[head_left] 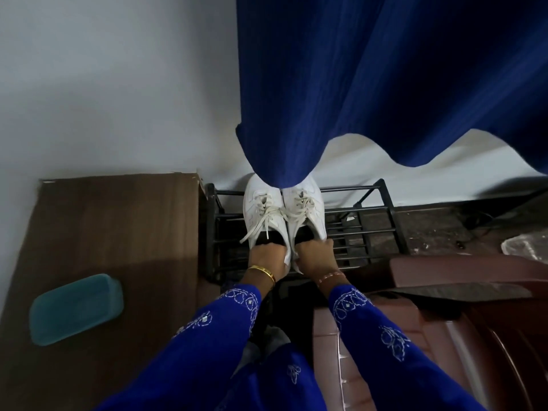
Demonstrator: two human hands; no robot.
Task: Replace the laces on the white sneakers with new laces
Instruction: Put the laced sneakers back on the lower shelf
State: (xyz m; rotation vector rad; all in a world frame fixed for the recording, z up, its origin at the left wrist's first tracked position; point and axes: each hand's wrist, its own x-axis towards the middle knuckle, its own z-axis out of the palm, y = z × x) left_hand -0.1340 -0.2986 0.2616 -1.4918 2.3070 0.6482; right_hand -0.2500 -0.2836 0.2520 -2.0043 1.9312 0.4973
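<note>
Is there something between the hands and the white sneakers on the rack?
Nothing visible does. The left hand already grips the heel of the left sneaker, and the right hand grips the heel of the right sneaker. Only the blue curtain hangs over the toes, away from the hands.

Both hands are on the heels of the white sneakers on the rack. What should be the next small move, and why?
Probably lift both sneakers off the black rack toward the body. The left hand grips the left sneaker and the right hand the right sneaker, and the old laces are still threaded.
</note>
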